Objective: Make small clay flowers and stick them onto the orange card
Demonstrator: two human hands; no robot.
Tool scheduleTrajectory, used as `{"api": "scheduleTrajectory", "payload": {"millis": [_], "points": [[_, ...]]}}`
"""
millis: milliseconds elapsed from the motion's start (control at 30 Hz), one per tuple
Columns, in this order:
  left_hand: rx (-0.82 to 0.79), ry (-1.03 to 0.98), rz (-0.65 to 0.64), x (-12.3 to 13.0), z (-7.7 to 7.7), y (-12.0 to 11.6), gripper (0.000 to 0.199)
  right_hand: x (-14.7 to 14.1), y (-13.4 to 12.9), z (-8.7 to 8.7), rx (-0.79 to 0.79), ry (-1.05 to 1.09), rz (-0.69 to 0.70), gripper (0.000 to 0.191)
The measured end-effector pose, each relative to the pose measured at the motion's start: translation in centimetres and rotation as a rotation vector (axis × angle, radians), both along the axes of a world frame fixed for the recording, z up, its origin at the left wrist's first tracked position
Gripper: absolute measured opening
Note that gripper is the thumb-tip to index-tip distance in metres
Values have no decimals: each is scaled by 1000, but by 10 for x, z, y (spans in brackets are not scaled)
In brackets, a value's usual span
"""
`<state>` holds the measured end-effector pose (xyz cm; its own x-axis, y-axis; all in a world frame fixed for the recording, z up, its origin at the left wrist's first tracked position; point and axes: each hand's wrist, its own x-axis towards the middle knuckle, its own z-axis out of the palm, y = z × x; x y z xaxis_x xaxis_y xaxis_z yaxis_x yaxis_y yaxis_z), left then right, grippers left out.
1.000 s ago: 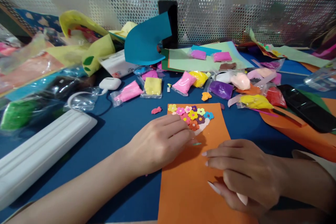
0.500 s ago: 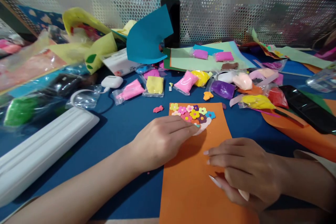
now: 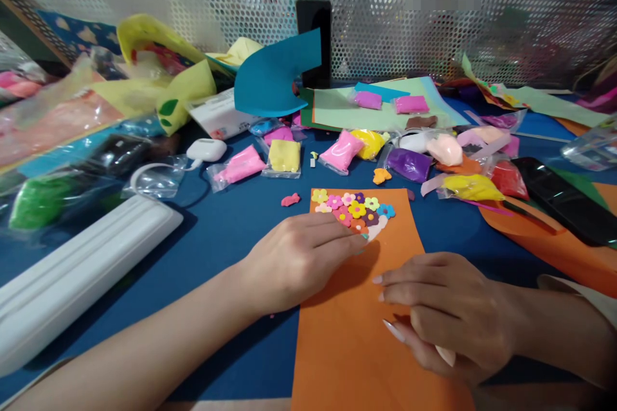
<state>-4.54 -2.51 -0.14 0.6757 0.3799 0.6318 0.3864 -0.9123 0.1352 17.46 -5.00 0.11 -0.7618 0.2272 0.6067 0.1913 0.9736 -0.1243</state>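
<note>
An orange sheet of paper [image 3: 359, 334] lies before me, bearing a cluster of small coloured clay flowers [image 3: 357, 209] near its top edge. A pale pink clay piece [image 3: 378, 228] shows at the cluster's lower right, partly covered. My left hand [image 3: 303, 263] lies palm down over the cluster's lower part, fingers extended together; what is under them is hidden. Lower right, my right hand [image 3: 453, 314] rests on the sheet with some fingers stretched out and one curled under. Beside the curled finger is a pale tip [image 3: 446, 355], either a nail or clay; I cannot tell which.
A white power strip [image 3: 96, 270] with a plugged-in adapter lies at left. Several clay packets [image 3: 409, 164] line the back, with a curved blue paper [image 3: 270, 80] by an upright phone [image 3: 315, 38]. A black phone [image 3: 563, 199] lies right. Perforated metal [image 3: 376, 26] stands behind.
The fingers of my left hand have shifted slightly, showing more of the orange flower. The blue paper's raised end has dipped down. My right hand is nearly still.
</note>
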Motion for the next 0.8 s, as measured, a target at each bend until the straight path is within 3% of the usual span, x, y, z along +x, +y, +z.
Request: {"api": "scheduleTrajectory", "payload": {"millis": [800], "points": [[18, 3, 42, 0, -2, -1, 16, 1, 2, -2, -1, -37, 10, 17]]}}
